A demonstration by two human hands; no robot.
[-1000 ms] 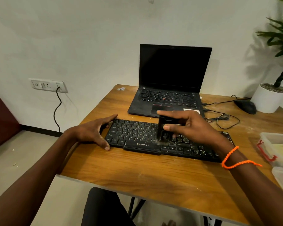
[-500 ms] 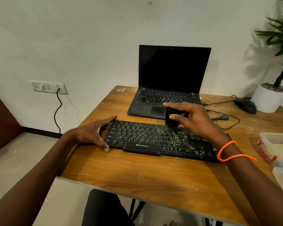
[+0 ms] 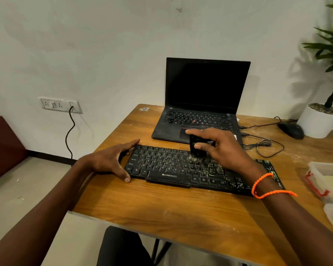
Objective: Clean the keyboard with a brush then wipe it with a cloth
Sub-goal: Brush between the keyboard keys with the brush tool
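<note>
A black dusty keyboard (image 3: 167,167) lies across the wooden table (image 3: 181,212). My right hand (image 3: 223,146) grips a small black brush (image 3: 197,148) between thumb and fingers, its bristles down on the upper middle keys. My left hand (image 3: 112,160) braces the keyboard's left end, fingers spread straight, thumb at the near corner and fingertips at the far corner. White dust speckles the keys on the right half. No cloth is visible.
An open black laptop (image 3: 198,104) stands just behind the keyboard. A mouse (image 3: 291,129), a coiled cable (image 3: 265,144) and a white plant pot (image 3: 319,121) sit at the back right. Clear plastic containers (image 3: 329,181) lie at the right edge.
My right hand swept the brush from the keyboard's near middle rows to the far rows, then drew it slightly back. The left hand stayed on the keyboard's left end.
</note>
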